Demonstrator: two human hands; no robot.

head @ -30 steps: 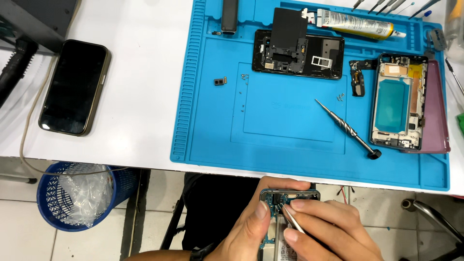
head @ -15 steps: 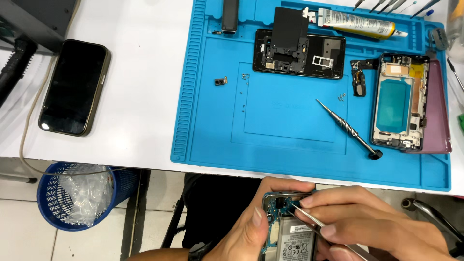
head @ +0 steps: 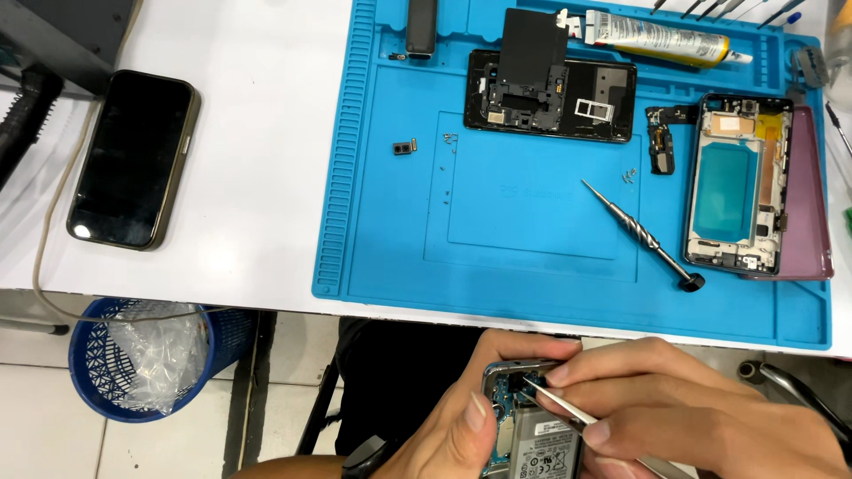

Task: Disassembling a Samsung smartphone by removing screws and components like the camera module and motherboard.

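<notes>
Below the table's front edge, my left hand (head: 457, 417) grips an opened phone (head: 532, 430) with its circuit board and battery exposed. My right hand (head: 692, 412) pinches metal tweezers (head: 564, 410), whose tips rest on the board near the phone's top. On the blue repair mat (head: 532, 222) lie a slim screwdriver (head: 641, 232), a black phone midframe (head: 550, 89), a phone frame with a teal panel (head: 737, 182), a small black part (head: 404, 147) and several tiny screws (head: 450, 142).
A dark phone (head: 133, 160) lies on the white table at the left with a cable beside it. A glue tube (head: 661, 37) sits at the mat's far edge. A blue mesh bin (head: 146, 355) with a plastic liner stands on the floor below.
The opened phone and both hands have risen a little in view. My right hand shifted its grip, and the tweezers now lie flatter with their tips on the board.
</notes>
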